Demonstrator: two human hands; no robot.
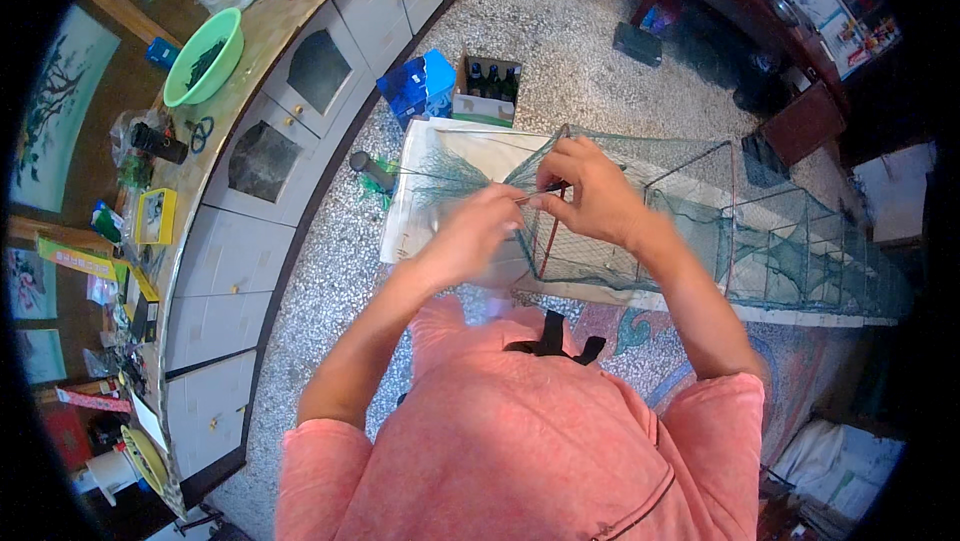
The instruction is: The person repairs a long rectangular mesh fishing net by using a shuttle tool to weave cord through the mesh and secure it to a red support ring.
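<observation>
A long green net trap [690,211] with square dark-red metal frames stretches from in front of me off to the right. At its left end the netting gathers to a narrow bunch with several cords running left. My left hand [475,231], slightly blurred, is closed with its fingertips pinching the netting beside the first frame [550,231]. My right hand [595,191] is closed at the top of that frame, thumb and fingers pinched round a thin dark tool [558,185] whose kind I cannot make out. The fingertips of both hands nearly meet.
White sheeting [420,211] lies under the trap. Beyond it stand a carton of bottles [485,106] and a blue box [402,88]. A dark cylinder [360,162] is on the speckled floor. A long counter at left holds a green basin [225,51] and scissors [201,131].
</observation>
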